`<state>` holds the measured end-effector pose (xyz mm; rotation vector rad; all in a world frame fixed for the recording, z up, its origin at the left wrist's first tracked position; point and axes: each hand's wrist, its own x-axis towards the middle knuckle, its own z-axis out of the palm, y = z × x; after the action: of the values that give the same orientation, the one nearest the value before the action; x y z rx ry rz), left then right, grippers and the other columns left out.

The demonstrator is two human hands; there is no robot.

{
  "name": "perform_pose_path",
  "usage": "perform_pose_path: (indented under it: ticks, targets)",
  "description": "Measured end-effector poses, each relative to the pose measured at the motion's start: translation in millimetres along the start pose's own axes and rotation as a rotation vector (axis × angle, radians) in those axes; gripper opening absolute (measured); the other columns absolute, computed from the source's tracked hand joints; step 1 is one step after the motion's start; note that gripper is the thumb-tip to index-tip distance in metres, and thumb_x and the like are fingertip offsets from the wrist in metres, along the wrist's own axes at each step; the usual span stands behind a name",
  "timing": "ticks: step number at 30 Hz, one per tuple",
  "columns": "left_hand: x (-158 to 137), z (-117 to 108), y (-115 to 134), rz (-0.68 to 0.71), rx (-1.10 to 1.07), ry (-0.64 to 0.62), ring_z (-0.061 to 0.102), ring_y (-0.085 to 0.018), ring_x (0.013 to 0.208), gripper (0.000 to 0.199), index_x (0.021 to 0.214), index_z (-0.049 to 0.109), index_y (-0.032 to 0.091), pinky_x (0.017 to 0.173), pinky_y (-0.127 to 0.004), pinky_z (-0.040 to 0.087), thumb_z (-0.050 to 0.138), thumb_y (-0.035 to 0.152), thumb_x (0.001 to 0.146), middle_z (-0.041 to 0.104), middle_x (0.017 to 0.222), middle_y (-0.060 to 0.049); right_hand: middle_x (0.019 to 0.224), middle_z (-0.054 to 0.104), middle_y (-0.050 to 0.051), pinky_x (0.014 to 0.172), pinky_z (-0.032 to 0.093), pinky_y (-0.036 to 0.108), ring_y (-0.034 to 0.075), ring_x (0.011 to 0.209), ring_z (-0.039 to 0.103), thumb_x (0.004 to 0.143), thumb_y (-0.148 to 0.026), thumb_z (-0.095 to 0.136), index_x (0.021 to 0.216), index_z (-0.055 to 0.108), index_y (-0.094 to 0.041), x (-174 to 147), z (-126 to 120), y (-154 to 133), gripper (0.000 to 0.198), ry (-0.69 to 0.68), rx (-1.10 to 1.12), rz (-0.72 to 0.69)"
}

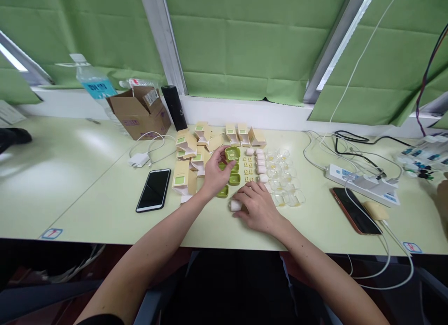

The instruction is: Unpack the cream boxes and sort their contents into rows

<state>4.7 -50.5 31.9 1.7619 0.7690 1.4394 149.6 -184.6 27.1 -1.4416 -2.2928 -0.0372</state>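
Observation:
My left hand (217, 170) pinches a small green square tray (232, 153) by its edge, raised over several like green trays (234, 179) on the table. Near the front edge my right hand (257, 204) has its fingers closed around a small white cylinder (235, 205), which lies on its side. Beyond it runs a column of whitish-pink cylinders (261, 169). Small yellow-green pieces (248, 165) lie in rows between these and the trays. To the right sit several clear plastic covers (290, 188) with yellow spots.
Open cream cartons (185, 178) stand behind and left of the trays. A phone (153, 190) lies at left, a second phone (353, 210) at right by a power strip (364, 185) and cables. A cardboard box (140, 115) and bottle (94, 82) stand at back left. Another person's hand (443, 196) shows at the right edge.

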Motion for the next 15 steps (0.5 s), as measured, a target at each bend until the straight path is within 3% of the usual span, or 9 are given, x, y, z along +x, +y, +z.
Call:
perform_pose_path:
  ticks: [11,15]
  targets:
    - [-1.0,-1.3,1.1,-0.002,0.01,-0.002,0.068,-0.022,0.108,0.046,0.132,0.06,0.021,0.094,-0.036,0.057,0.072,0.029,0.089,0.07,0.124,-0.011,0.112,0.074,0.01,0.09,0.046,0.052,0.035,0.111,0.059,0.075,-0.035,0.091,0.116,0.07,-0.022,-0.3,-11.9,4.5,0.048,0.035,0.067,0.046]
    - [-1.1,-1.6,2.7,-0.035,0.005,-0.011,0.068,-0.022,0.107,0.048,0.133,0.06,0.021,0.095,-0.037,0.057,0.073,0.028,0.088,0.07,0.124,-0.011,0.107,0.075,0.006,0.092,0.048,0.051,0.031,0.107,0.063,0.09,-0.036,0.075,0.116,0.069,-0.027,3.1,-43.6,27.9,0.028,0.298,0.285,0.169]
